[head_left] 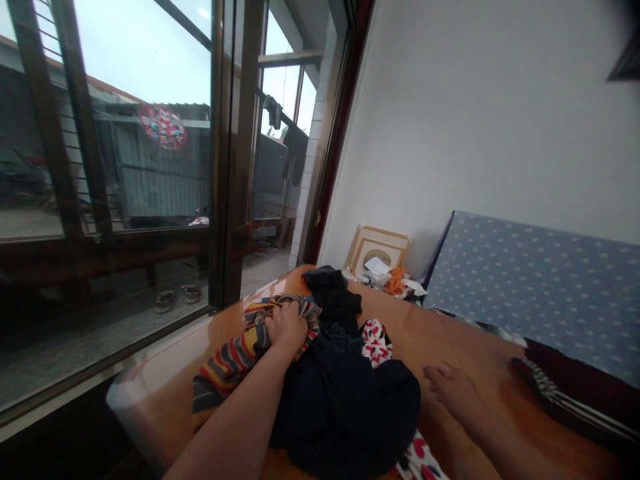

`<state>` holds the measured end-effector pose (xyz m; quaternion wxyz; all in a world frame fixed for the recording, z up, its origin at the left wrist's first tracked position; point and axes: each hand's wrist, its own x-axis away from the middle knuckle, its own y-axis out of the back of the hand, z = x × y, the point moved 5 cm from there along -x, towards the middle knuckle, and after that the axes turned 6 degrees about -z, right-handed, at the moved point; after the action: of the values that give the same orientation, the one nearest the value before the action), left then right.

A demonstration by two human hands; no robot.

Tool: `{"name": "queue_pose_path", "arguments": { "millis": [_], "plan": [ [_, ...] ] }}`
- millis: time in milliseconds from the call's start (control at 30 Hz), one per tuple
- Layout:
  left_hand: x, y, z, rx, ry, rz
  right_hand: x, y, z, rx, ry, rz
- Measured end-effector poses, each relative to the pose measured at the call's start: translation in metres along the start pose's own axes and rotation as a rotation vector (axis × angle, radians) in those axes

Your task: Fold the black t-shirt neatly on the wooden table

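Note:
My left hand is closed on a striped garment in yellow, red and grey, bunching its upper part. The rest of that garment trails toward the table's near left edge. Beside it lies a heap of dark navy clothing, with a black garment behind. A white cloth with a red and black print shows from the heap's right side, and similar fabric appears below. My right hand, slightly blurred, hovers over the table right of the heap. Its fingers are loosely extended and hold nothing.
The wooden table has a rounded left corner by the glass door. Folded dark clothes lie at the right. A blue dotted panel leans on the wall. Framed pictures and papers stand at the back.

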<state>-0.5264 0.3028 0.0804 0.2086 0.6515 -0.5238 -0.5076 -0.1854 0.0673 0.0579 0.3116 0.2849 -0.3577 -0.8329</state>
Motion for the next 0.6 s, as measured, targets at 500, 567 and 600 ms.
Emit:
{"name": "queue_pose_path", "arguments": {
  "millis": [500, 567, 600],
  "plan": [
    [-0.005, -0.007, 0.009, 0.035, 0.071, -0.059, -0.108, -0.128, 0.191, -0.030, 0.464, 0.087],
    [-0.005, -0.007, 0.010, 0.041, 0.079, -0.051, -0.115, -0.123, 0.192, -0.129, 0.409, 0.069],
    [-0.005, -0.007, 0.010, 0.046, 0.085, -0.046, -0.119, -0.116, 0.192, -0.217, 0.367, 0.036]
  ]
}}
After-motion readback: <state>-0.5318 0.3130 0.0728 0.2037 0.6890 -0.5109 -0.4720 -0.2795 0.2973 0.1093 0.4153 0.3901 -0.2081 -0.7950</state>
